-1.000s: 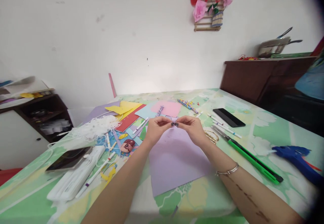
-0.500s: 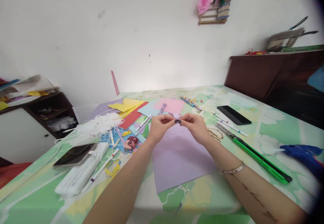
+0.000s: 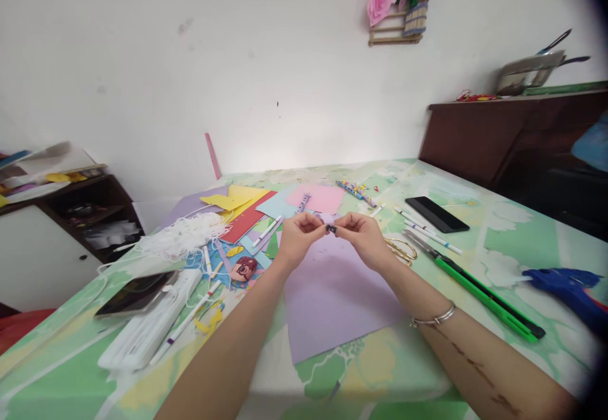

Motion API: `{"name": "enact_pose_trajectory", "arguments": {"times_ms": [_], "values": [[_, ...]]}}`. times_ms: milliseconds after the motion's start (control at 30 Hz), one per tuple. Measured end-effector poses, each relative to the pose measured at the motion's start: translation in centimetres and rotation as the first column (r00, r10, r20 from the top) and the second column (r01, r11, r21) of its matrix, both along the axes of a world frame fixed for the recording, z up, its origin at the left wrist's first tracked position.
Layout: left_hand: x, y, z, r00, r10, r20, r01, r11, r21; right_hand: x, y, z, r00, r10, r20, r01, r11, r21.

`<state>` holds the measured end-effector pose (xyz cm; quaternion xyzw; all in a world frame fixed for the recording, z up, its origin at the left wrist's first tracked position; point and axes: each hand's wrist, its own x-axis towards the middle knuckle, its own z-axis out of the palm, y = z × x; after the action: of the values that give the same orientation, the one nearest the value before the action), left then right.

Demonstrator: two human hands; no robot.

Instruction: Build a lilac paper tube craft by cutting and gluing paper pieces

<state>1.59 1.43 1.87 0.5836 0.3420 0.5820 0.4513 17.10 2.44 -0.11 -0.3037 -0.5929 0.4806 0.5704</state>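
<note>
Both hands meet above the table, fingertips facing each other. The left hand point(image 3: 298, 235) and the right hand point(image 3: 365, 237) each pinch one end of a tiny dark piece point(image 3: 331, 229) between thumb and forefinger, so it hangs in the gap between the two sets of fingertips, clear of the surface. The other fingers are curled in loosely.

The piece looks very light and probably small enough to slip away if either pinch slackens; a fingertip hold at its two ends, as here, seems the only sensible grip. Whether it is stiff or soft I cannot tell, and its shape and material are too small to make out; the fingertips cover part of it.

Directly beneath the fingers lies a purple sheet point(image 3: 332, 293). Just beyond the fingertips are a pink sheet point(image 3: 323, 198) and coloured paper scraps point(image 3: 247, 214). Right of the right hand's fingers lie scissors point(image 3: 403, 250), partly hidden by that hand, then a green cutter point(image 3: 479, 293), a black phone point(image 3: 437, 214) and, at the edge, a blue glue gun point(image 3: 565, 284) cut off by the dark rim of the view. Left of the left hand's fingers sit a tangle of white string point(image 3: 183, 236), pens point(image 3: 187, 318) and another phone point(image 3: 135, 293) on a white case.
</note>
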Motion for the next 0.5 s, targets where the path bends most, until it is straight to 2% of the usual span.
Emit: {"name": "enact_pose_trajectory", "arguments": {"times_ms": [500], "values": [[-0.23, -0.12, 0.1, 0.991, -0.13, -0.024, 0.13, 0.991, 0.008, -0.04, -0.08, 0.11, 0.999, 0.031, -0.022, -0.031, 1.0, 0.001]]}}
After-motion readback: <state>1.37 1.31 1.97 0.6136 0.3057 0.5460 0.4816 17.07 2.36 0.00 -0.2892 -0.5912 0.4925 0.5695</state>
